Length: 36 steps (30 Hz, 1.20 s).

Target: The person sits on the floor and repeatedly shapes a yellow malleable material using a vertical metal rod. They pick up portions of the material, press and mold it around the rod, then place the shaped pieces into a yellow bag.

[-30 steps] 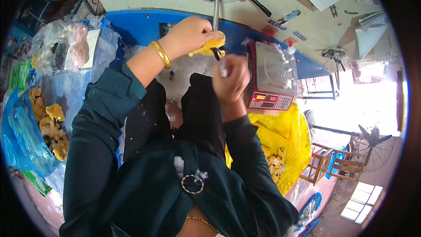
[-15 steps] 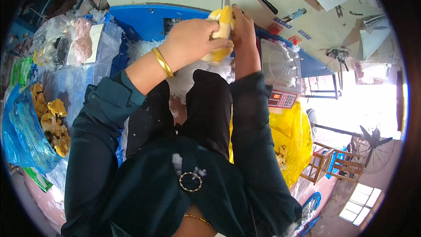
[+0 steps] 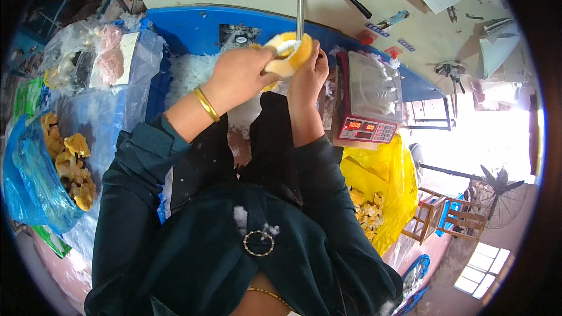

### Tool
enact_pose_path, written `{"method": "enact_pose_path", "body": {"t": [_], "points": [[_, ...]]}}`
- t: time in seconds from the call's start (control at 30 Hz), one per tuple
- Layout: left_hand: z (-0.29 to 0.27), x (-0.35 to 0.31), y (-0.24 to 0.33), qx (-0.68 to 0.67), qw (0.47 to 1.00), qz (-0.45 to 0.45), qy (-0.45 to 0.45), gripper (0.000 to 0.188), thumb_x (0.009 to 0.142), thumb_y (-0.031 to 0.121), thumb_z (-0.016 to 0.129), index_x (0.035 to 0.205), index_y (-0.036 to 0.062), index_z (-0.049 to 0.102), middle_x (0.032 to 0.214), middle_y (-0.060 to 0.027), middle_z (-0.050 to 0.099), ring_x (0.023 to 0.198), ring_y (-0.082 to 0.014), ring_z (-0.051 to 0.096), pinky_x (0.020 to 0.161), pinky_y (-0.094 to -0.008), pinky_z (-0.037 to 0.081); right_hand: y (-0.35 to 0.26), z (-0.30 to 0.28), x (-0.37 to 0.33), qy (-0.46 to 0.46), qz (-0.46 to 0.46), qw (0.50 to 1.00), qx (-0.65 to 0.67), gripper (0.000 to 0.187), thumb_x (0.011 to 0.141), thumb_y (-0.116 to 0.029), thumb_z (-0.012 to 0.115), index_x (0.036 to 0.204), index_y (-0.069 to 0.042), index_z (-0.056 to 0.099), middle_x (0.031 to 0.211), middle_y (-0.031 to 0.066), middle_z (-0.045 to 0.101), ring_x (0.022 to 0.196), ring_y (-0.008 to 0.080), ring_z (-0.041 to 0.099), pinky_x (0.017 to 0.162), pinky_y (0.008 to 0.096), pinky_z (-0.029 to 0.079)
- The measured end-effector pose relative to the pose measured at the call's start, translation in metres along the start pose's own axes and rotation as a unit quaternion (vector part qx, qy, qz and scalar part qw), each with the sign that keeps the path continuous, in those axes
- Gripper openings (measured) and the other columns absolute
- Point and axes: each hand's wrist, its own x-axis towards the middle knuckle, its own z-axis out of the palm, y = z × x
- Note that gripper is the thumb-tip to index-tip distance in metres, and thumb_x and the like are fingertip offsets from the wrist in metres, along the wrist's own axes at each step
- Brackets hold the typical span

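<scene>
A yellow and cream plush toy skin is held between both hands just below the metal tube of a stuffing machine. Its opening faces up and shows white inside; the tube's tip reaches the plush's far edge, but whether it sits inside I cannot tell. My left hand, with a gold bangle at the wrist, pinches the plush's left side. On the right side, my right hand grips the plush with thumb and fingers. White fibre filling lies in the blue-edged bin beneath my hands.
At right, a digital scale stands above a yellow bag of plush pieces. A blue bag of yellow plush toys is at left, near a pink fluffy piece. Black handles flank the tube. Behind are a fan and wooden chairs.
Both hands have drawn the plush down toward me, baring more of the tube. The plush has turned so its opening shows. My right forearm moved left, uncovering the scale.
</scene>
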Motion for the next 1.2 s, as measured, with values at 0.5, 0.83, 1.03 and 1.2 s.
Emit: {"method": "enact_pose_path", "body": {"t": [0.5, 0.83, 1.03, 1.2], "points": [[0.001, 0.007, 0.011, -0.444, 0.861, -0.249, -0.004, 0.052, 0.08, 0.051, 0.07, 0.081, 0.0007, 0.056, 0.069, -0.0063, 0.062, 0.058, -0.0128, 0.061, 0.054, -0.0251, 0.049, -0.025, -0.006, 0.059, -0.266, 0.227, 0.933, 0.083, 0.034, 0.094, -0.027, 0.052, 0.113, 0.001, 0.056, 0.1, 0.0114, 0.065, 0.09, 0.0218, 0.066, 0.076, 0.0338, 0.056], [0.046, 0.009, 0.024, -0.318, 0.93, -0.115, 0.147, 0.025, 0.086, 0.022, 0.064, 0.097, -0.0005, 0.059, 0.077, -0.0157, 0.063, 0.068, -0.0302, 0.062, 0.061, -0.0351, 0.048, 0.007, -0.018, 0.067, -0.33, 0.195, 0.915, 0.126, 0.03, 0.095, -0.013, 0.055, 0.122, -0.001, 0.053, 0.109, 0.0069, 0.063, 0.092, 0.0157, 0.064, 0.08, 0.0285, 0.053], [0.063, 0.03, 0.002, -0.052, 0.976, -0.015, 0.213, 0.012, 0.078, 0.011, 0.063, 0.087, 0.0039, 0.058, 0.079, -0.0162, 0.06, 0.075, -0.0354, 0.06, 0.063, -0.0429, 0.046, 0.021, 0.004, 0.097, -0.342, 0.151, 0.924, 0.084, 0.03, 0.089, -0.005, 0.058, 0.118, -0.002, 0.056, 0.107, 0.0051, 0.062, 0.091, 0.0146, 0.063, 0.081, 0.0285, 0.051], [0.06, 0.054, -0.012, -0.063, 0.974, 0.029, 0.215, 0.009, 0.076, 0.008, 0.062, 0.081, 0.0045, 0.055, 0.076, -0.0152, 0.059, 0.074, -0.0368, 0.059, 0.062, -0.0455, 0.046, 0.017, 0.021, 0.12, -0.34, 0.115, 0.932, 0.046, 0.022, 0.092, -0.009, 0.055, 0.112, -0.002, 0.057, 0.098, 0.0053, 0.064, 0.085, 0.0131, 0.062, 0.076, 0.0284, 0.052]]}}
